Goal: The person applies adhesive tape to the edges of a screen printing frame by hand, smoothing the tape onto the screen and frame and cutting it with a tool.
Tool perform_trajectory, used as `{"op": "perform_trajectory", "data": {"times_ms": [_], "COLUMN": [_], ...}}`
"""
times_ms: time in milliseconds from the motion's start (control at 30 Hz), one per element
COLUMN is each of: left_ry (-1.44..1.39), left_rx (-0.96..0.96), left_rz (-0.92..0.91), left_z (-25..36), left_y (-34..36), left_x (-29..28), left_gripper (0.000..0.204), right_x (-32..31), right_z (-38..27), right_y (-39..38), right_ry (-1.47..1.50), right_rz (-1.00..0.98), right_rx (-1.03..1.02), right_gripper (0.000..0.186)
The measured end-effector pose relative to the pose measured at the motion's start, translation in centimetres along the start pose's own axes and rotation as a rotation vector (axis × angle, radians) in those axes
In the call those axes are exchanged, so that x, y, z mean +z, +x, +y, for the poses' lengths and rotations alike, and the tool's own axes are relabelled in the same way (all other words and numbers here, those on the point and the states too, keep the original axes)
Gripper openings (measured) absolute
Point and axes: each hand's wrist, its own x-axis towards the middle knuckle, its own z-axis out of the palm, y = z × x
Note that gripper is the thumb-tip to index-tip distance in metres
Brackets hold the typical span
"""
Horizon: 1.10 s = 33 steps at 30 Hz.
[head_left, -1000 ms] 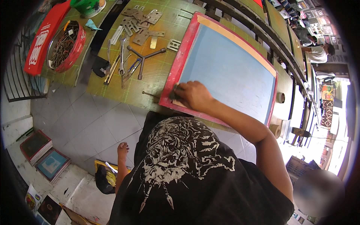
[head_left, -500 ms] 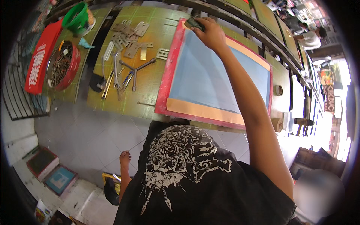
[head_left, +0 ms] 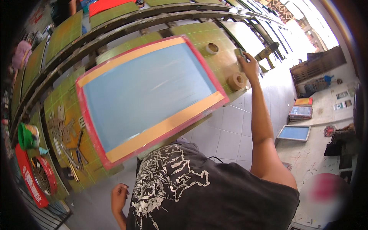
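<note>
My right hand (head_left: 250, 66) is at the right end of the table, past the frame. Its fingers close on a small grey-green pad (head_left: 239, 57), a sponge or folded rag, partly hidden. Close by are a roll of brown tape (head_left: 237, 81) and another tape roll (head_left: 212, 48). A screen-printing frame (head_left: 149, 94) lies on the table, with blue mesh, red edges and tan tape strips along its long sides. My left hand (head_left: 119, 196) hangs low beside my body, fingers loosely curled, with nothing seen in it.
At the left lie metal plates (head_left: 63, 122), wrenches (head_left: 71, 157) and a three-armed socket wrench (head_left: 79, 145). Beyond them are a green bucket (head_left: 26, 136), a red box (head_left: 28, 178) and a bowl of bolts (head_left: 42, 174). A clamp-like metal part (head_left: 267, 53) stands at the table's right end.
My right hand has moved with the pad from the frame's far left corner to beyond its right end. The view has turned right. My left hand still hangs low.
</note>
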Motion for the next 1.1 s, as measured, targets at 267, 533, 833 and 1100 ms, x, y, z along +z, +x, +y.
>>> {"op": "perform_trajectory", "data": {"times_ms": [267, 533, 833, 1100], "left_ry": [0.522, 0.756, 0.505, -0.004], "left_rx": [0.807, 1.432, 0.749, 0.361], "left_rz": [-0.055, -0.423, -0.131, -0.317], "left_z": [25.9, 35.6, 35.4, 34.7], "left_y": [6.7, 17.7, 24.1, 24.2], "left_x": [16.8, 46.1, 56.7, 58.5], "left_gripper": [0.024, 0.045, 0.059, 0.066], "right_x": [-2.1, 1.3, 1.4, 4.2], "right_z": [17.0, 20.0, 14.6, 18.2], "right_y": [8.3, 10.2, 2.4, -2.8], "right_ry": [-0.469, -0.642, -0.227, 0.136], "right_rz": [-0.286, -0.530, -0.632, -0.363], "right_rx": [0.107, 0.132, 0.078, 0.351], "right_gripper": [0.054, 0.044, 0.048, 0.053]}}
